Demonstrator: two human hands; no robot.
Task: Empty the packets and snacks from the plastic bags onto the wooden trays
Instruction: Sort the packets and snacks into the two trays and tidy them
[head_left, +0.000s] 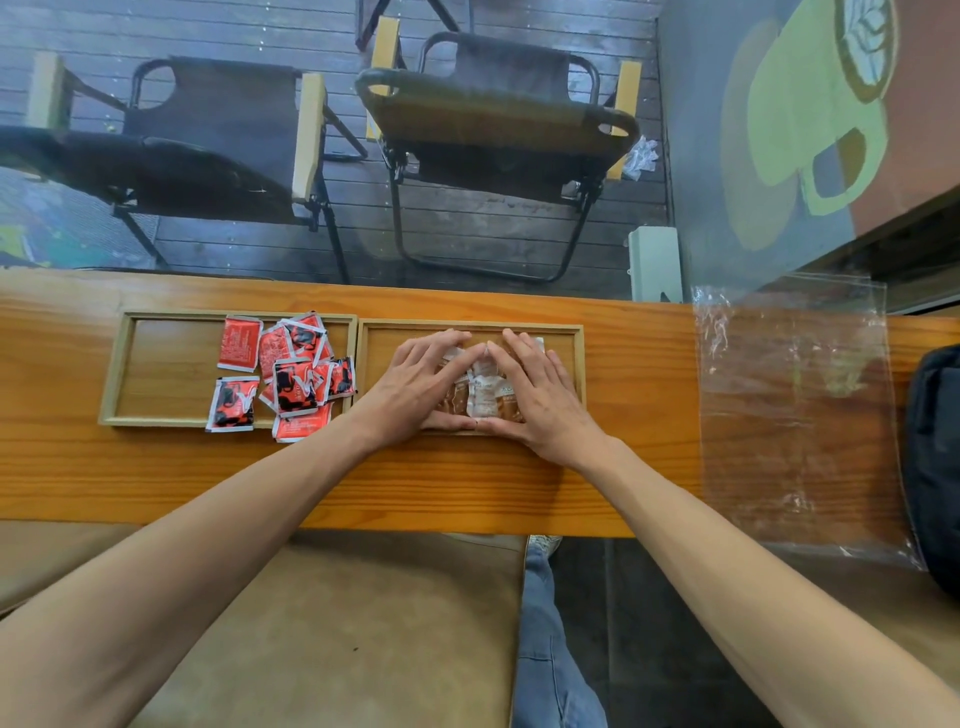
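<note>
Two wooden trays lie side by side on the long wooden table. The left tray (156, 364) holds several red sauce packets (291, 374), some spilling over its near edge. In the right tray (519, 328) lies a pile of brown and white snack packets (485, 397). My left hand (421, 384) and my right hand (540, 389) rest flat on that pile from either side, fingers straight, fingertips nearly meeting at the far side and thumbs along the near rim. Clear plastic bags (795, 405) lie flat on the table to the right.
A dark bag (935, 467) sits at the table's right end. Beyond a glass pane past the table's far edge stand two folding chairs (498, 150). A cushioned bench (337, 623) runs below the table.
</note>
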